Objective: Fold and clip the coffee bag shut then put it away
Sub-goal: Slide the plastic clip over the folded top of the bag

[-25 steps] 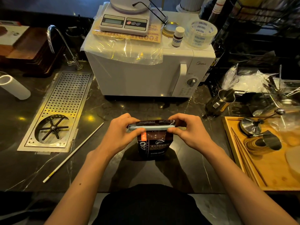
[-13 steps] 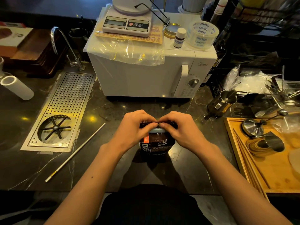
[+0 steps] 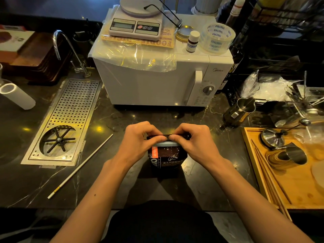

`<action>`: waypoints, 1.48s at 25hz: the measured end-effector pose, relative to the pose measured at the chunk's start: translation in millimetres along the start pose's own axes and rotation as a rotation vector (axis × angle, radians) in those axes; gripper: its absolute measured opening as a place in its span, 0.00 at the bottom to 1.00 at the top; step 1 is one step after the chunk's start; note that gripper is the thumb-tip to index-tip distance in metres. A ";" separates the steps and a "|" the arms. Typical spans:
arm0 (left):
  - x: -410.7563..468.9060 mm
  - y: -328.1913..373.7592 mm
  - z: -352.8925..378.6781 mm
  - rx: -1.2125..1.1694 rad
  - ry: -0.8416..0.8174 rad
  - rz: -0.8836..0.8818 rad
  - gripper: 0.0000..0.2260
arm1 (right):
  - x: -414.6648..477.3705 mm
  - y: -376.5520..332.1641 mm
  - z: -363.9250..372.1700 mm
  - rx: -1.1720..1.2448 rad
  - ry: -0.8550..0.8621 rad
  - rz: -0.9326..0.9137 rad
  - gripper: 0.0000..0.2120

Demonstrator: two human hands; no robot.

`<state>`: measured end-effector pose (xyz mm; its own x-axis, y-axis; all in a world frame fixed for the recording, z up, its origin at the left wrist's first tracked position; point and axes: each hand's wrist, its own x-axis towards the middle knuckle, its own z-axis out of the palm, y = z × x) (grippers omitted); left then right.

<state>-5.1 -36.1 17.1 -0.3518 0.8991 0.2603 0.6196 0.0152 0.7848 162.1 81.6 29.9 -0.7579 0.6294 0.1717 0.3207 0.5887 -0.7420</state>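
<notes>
A dark brown coffee bag (image 3: 167,157) with an orange label stands upright on the black marble counter, right in front of me. A pale blue clip (image 3: 166,144) runs across it just below its folded top. My left hand (image 3: 140,139) pinches the folded top edge from the left. My right hand (image 3: 194,140) pinches it from the right. The thumbs and fingertips of both hands nearly meet at the middle, above the clip. The ends of the clip are hidden under my fingers.
A white microwave (image 3: 157,81) stands behind the bag, with a scale (image 3: 135,26) and a tape roll (image 3: 218,38) on top. A perforated drain tray (image 3: 70,116) and a white stick (image 3: 79,166) lie left. A metal pitcher (image 3: 239,111) and wooden tray (image 3: 294,188) sit right.
My hands have moved from the ends of the clip inward to the middle of the bag's top. The top flap has been pressed down over the clip.
</notes>
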 end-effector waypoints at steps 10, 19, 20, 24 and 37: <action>2.1 -3.2 -7.5 0.025 -0.119 -0.012 0.02 | 1.1 7.6 -8.5 0.014 -0.080 0.055 0.03; 5.3 -7.7 -12.2 0.095 0.018 -0.057 0.04 | 1.2 14.2 -6.4 -0.010 0.114 0.095 0.05; 4.3 -8.4 -11.4 0.070 0.004 -0.070 0.03 | 0.9 15.4 -6.8 0.002 0.101 0.107 0.04; -1.7 -11.7 -15.1 -0.004 -0.044 -0.123 0.04 | -0.1 18.7 -7.7 0.039 0.046 0.129 0.04; -38.0 -20.8 21.5 -0.486 -0.080 -0.529 0.36 | -43.8 35.7 36.2 0.564 0.039 0.460 0.24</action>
<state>10.5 -61.2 -21.3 -0.4541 0.8549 -0.2507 -0.0080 0.2775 0.9607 186.2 56.7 -27.6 -0.5926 0.7741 -0.2226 0.2521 -0.0842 -0.9640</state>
